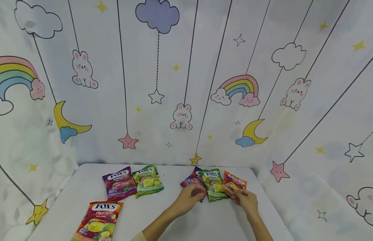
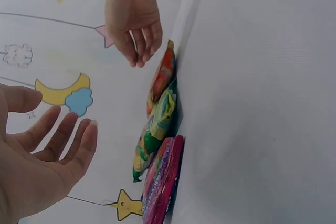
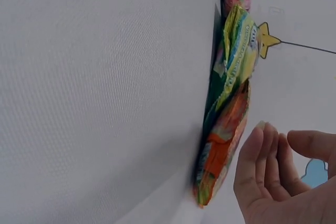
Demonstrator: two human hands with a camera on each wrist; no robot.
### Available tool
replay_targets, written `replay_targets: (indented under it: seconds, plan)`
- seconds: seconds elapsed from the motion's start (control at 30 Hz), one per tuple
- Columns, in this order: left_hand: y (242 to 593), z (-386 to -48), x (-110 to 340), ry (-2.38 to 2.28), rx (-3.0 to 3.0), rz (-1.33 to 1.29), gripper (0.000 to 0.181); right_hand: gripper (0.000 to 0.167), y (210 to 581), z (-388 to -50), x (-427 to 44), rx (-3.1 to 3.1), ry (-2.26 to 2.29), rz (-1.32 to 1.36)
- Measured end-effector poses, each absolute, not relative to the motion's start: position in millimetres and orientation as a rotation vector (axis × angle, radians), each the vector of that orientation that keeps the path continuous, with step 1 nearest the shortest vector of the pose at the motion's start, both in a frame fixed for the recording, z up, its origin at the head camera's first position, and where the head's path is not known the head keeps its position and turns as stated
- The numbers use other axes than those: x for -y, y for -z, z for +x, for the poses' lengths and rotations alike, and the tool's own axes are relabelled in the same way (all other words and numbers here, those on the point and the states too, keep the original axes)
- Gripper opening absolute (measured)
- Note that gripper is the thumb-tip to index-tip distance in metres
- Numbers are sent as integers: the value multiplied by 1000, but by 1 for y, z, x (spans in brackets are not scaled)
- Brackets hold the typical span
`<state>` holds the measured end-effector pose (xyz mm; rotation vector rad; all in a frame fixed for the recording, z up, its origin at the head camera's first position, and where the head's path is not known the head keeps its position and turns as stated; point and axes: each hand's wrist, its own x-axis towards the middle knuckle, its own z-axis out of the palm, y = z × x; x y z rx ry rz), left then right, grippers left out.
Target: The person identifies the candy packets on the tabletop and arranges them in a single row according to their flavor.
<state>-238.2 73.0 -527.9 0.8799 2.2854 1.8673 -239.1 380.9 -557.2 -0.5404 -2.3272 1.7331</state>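
Observation:
My left hand [image 1: 186, 201] hovers by the front of a purple Fox's candy packet [image 1: 190, 180], fingers loosely bent and nothing in them. On the right, my right hand [image 1: 246, 201] is held just in front of an orange Fox's Fruits packet [image 1: 235, 181], hiding part of it; its fingers are relaxed and hold nothing. Between the hands lies a green Fox's packet [image 1: 214, 185]. In the right wrist view the green packet [image 3: 239, 56] overlaps the orange one [image 3: 223, 145], and the right hand [image 3: 278, 182] stands apart from both. The left wrist view shows a gap between the left hand [image 2: 47, 156] and the packets.
Left on the white table [image 1: 162, 217] lie a purple Fox's Berries packet [image 1: 119, 184] and a green one [image 1: 148, 180], side by side. A larger-looking orange Fruits packet [image 1: 99, 221] lies nearer the front. A patterned curtain [image 1: 162, 134] rises behind the table.

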Motion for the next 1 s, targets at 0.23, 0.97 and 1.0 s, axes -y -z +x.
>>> replay_targets:
  seconds: [0.23, 0.97, 1.0]
  plan:
    - [530, -247, -91, -1830, -2243, 853, 20, 26, 557, -243, -395, 2349, -1530, -569]
    - [536, -269, -124, -1795, -2268, 847, 19, 38, 575, -260, -437, 2368, -1362, -671]
    - [537, -270, -127, -1808, -2264, 850, 18, 38, 575, -260, -438, 2369, -1359, -671]
